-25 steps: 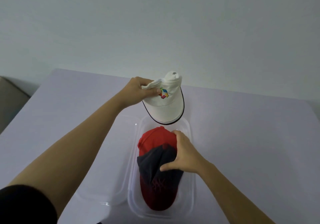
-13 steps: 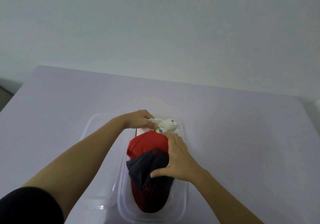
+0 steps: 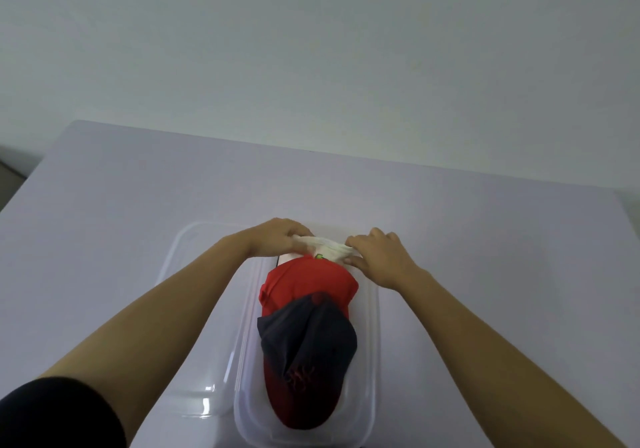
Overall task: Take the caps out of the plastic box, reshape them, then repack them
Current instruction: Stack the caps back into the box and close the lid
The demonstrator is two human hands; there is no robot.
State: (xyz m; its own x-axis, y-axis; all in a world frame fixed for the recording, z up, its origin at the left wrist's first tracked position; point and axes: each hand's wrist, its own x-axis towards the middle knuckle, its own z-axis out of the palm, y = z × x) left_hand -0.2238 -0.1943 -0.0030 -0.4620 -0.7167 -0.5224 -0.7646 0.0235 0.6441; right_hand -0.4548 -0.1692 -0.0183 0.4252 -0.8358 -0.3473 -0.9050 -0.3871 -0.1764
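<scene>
A clear plastic box (image 3: 375, 361) stands near the table's front edge. Inside lie a red cap (image 3: 308, 281) and, overlapping it nearer me, a dark navy and red cap (image 3: 308, 343). At the box's far end a white cap (image 3: 329, 245) sits behind the red cap, mostly hidden by it. My left hand (image 3: 277, 239) grips the white cap's left side. My right hand (image 3: 377, 255) grips its right side. Both hands hold the white fabric stretched between them.
The box's clear lid (image 3: 194, 309) lies flat on the table, touching the box's left side. The pale lilac table (image 3: 121, 205) runs back to a plain wall. A grey surface shows past the table's left edge.
The white cap came down from above the box into its far end. My right hand left the dark cap and took hold of the white cap's right side.
</scene>
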